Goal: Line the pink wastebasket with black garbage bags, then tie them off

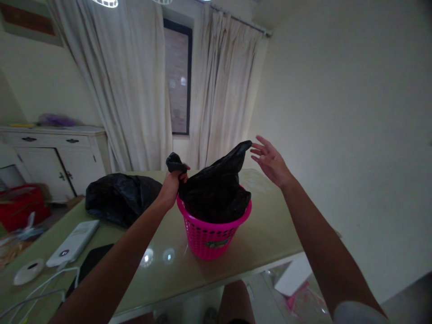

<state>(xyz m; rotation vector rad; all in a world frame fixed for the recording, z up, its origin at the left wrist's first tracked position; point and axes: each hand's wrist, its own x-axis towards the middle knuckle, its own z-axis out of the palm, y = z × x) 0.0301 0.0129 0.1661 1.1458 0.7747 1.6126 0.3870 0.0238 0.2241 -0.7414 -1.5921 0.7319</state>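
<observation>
Nearest the viewer, both bare forearms extend forward and upward from the lower corners of the view, over the near edge of the glossy worktop. Below them, at the bottom edge, a knee of the person shows between the arms.

The left hand is clenched into a fist around a gathered corner of the black plastic bag, the bunched end of the film standing up out of the top of the fist. The right hand is raised and spread, palm turned toward the left hand, fingers apart; its fingertips lie just beside the bag's other pointed corner, and contact cannot be told.

Between the two hands stands the pink perforated basket, upright on the worktop. The black plastic bag sits inside it, filling the opening and rising well above the rim in two peaks, one toward each hand. What the bag contains is hidden.

To the left of the left forearm lie a white power bank, a dark flat device partly hidden by the arm, a round white disc and white cables. Beyond these, left of the left hand, a second black bag lies slumped on the worktop.

Farther off, behind the hands, pale curtains frame a dark window; a white cabinet stands far left.
</observation>
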